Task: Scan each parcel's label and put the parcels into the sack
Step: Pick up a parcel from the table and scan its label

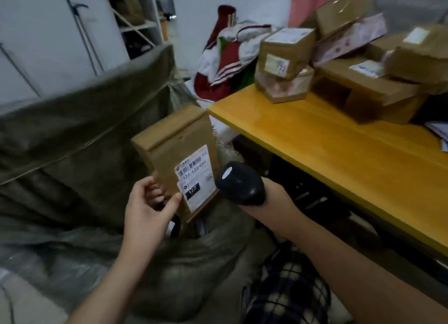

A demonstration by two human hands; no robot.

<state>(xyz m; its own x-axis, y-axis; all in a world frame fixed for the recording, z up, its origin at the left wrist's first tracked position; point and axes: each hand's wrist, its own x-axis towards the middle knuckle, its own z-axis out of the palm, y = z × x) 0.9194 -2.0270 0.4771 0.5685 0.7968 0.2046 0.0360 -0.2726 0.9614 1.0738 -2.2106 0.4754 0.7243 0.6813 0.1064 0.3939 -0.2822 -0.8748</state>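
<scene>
My left hand (pixel 148 207) grips the lower left corner of a flat brown cardboard parcel (pixel 174 144), held tilted above the open mouth of the grey-green sack (pixel 194 255). Its white label (pixel 194 175) reads 122 and faces me. My right hand (pixel 274 202) holds a black barcode scanner (pixel 240 183) just right of the label, its head turned toward the parcel. Dark items show inside the sack under the parcel.
A yellow wooden table (pixel 327 149) stands to the right, with several stacked cardboard parcels (pixel 363 64) at its far end. Larger grey-green sacks (pixel 72 134) fill the left. A red and white jacket (pixel 230 59) lies behind the table. My checked clothing (pixel 286 289) is below.
</scene>
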